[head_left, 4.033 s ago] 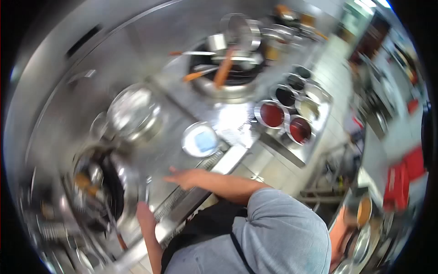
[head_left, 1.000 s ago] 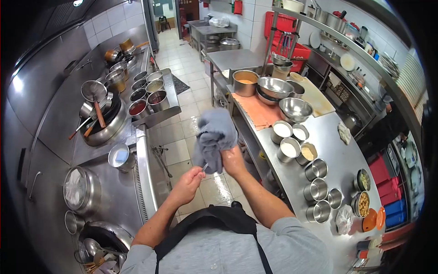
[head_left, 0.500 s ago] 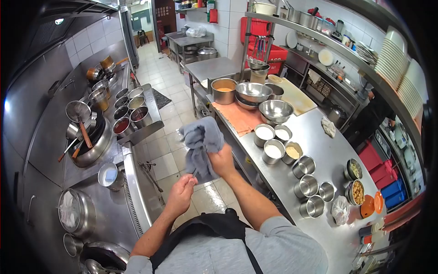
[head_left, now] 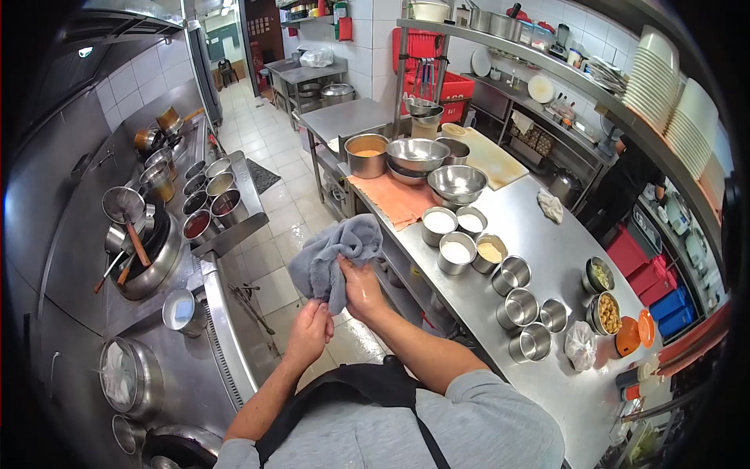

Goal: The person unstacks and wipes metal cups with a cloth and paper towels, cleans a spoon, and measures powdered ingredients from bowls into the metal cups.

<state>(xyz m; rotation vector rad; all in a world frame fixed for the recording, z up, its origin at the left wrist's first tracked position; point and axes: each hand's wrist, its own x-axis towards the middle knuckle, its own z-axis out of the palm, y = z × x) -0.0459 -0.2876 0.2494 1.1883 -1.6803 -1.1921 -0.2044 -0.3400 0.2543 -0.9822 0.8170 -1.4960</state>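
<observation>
A bunched grey cloth [head_left: 332, 254] hangs over the tiled floor between the stove counter and the steel table. My right hand [head_left: 361, 288] grips it from the right, with the thumb on top of the folds. Just below the cloth's lower edge, my left hand [head_left: 311, 330] is closed, its fingertips pressed together against the cloth. Whatever else the left fingers pinch is hidden from view.
On the left counter [head_left: 168, 359] are a wok [head_left: 160, 266], sauce pots and a pot with a blue item [head_left: 184, 313]. The right-hand steel table [head_left: 539, 234] bears bowls, metal pots and a plastic bag [head_left: 580, 345]. A person in dark clothing [head_left: 621, 187] stands far right.
The view has swung from the stove toward the right-hand table since the oldest frame. Both hands, apart and without cloth then, now have the grey cloth, which is more bunched than half a second ago.
</observation>
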